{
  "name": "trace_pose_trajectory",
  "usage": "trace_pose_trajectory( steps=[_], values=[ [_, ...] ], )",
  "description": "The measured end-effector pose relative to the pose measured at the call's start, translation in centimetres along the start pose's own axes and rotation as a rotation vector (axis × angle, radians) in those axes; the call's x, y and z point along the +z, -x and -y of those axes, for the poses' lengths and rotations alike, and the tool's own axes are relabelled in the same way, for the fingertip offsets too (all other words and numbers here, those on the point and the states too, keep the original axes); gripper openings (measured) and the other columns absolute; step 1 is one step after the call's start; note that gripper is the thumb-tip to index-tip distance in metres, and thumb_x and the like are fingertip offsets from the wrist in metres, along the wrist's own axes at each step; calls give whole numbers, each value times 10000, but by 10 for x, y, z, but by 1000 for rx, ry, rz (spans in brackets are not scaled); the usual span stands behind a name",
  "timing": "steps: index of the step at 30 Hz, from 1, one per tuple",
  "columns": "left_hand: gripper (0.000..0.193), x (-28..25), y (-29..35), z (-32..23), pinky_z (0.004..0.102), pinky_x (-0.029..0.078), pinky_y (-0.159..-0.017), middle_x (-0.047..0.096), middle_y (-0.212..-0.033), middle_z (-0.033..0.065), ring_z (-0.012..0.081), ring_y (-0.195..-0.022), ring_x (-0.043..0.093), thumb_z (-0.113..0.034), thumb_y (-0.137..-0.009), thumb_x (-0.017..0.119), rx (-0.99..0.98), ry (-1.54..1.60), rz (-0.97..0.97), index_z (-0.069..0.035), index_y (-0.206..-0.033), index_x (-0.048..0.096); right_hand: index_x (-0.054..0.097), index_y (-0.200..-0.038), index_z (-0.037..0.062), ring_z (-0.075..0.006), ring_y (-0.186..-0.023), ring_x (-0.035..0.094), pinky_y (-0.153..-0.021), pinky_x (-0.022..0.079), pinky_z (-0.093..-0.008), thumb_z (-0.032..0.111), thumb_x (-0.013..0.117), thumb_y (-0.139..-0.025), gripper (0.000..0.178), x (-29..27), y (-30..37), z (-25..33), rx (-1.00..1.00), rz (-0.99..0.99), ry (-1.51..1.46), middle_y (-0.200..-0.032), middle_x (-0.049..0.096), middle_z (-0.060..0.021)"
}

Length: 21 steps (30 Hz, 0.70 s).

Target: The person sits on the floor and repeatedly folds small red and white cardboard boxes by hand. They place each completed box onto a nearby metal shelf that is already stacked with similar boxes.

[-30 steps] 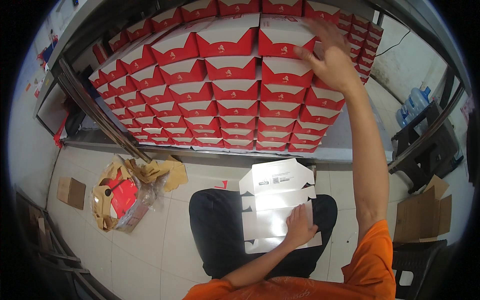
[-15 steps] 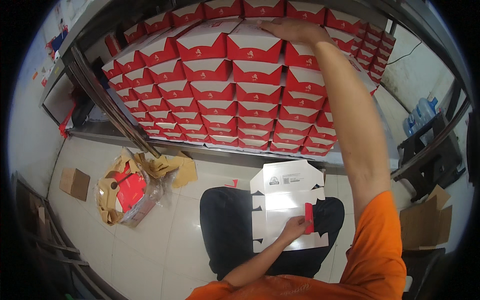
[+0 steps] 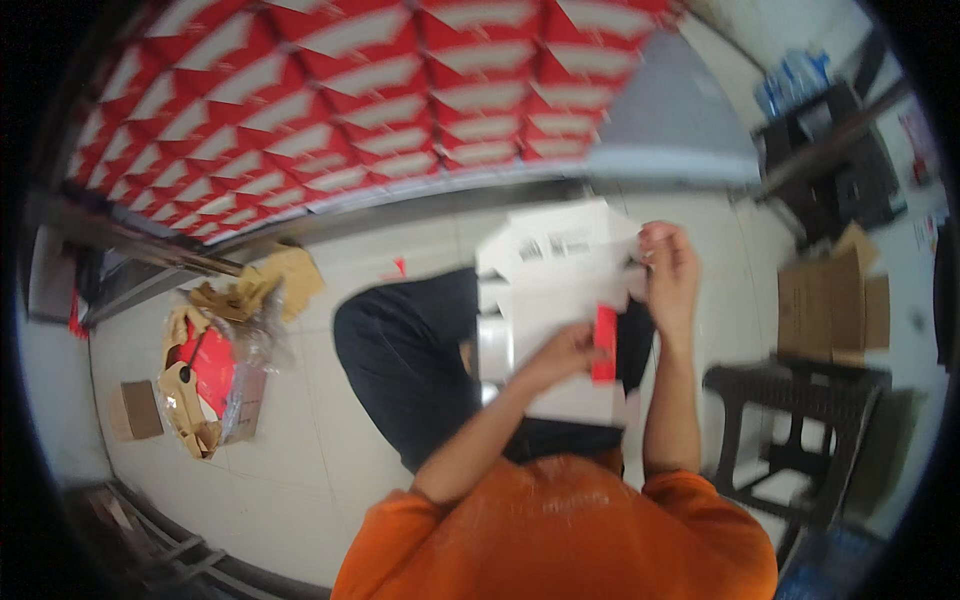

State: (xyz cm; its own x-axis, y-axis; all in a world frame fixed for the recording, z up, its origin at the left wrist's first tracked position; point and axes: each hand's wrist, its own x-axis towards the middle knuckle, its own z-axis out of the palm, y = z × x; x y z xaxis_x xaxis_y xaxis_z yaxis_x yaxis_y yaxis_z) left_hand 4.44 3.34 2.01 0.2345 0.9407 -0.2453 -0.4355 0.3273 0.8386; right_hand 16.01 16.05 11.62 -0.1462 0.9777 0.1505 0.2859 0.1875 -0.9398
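The left forearm is angled between 1 and 2 o'clock, the left hand half curled; the right forearm is pointed toward 12, the right hand bent toward 10 o'clock.

Pale tiled floor beneath me, softly lit. Bench ahead of me, grey top. White wall beyond bench, upper right; pale wall far left. Black plastic stool near my right; dark rack on my left.

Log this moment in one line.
left hand: touching red flap of white carton blank | right hand: by blank's far right edge | blank: over dark trouser legs | red-and-white boxes: stacked ahead
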Motion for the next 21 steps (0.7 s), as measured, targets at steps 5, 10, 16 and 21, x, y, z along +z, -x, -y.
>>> trace_pose_trajectory(
  steps=[5,10,16,21],
  values=[
    [316,-2,-9,31,292,524,-810,674,-1035,48,135,-936,635,-149,-889,703,-119,73,48,-26,-1173,634,560,-1142,-15,-169,-871,657,-738,532,-294,133,687,-886,321,-25,114,-80,339,152,71,-934,666,-124],
    [371,-10,-11,30,314,517,-853,689,-1052,80,152,-929,647,-40,-843,653,-117,-5,136,23,-1207,616,546,-1136,-16,-195,-945,653,-790,553,-318,74,752,-828,382,-46,106,-75,420,421,-248,-1023,642,-107],
    [306,-6,-13,27,292,529,-828,681,-1002,68,133,-910,639,-227,-953,627,-100,7,125,7,-1150,621,527,-1180,-2,-193,-980,640,-805,539,-324,40,749,-781,459,-51,103,-75,442,454,-247,-1073,629,-101],
    [338,1,8,-2,263,533,-731,662,-933,47,109,-825,629,-282,-1040,453,-150,216,-260,-6,-1202,562,552,-1180,14,-194,-907,647,-770,532,-326,11,744,-702,514,-63,99,-74,172,-9,317,-1025,647,-101]
  ],
)
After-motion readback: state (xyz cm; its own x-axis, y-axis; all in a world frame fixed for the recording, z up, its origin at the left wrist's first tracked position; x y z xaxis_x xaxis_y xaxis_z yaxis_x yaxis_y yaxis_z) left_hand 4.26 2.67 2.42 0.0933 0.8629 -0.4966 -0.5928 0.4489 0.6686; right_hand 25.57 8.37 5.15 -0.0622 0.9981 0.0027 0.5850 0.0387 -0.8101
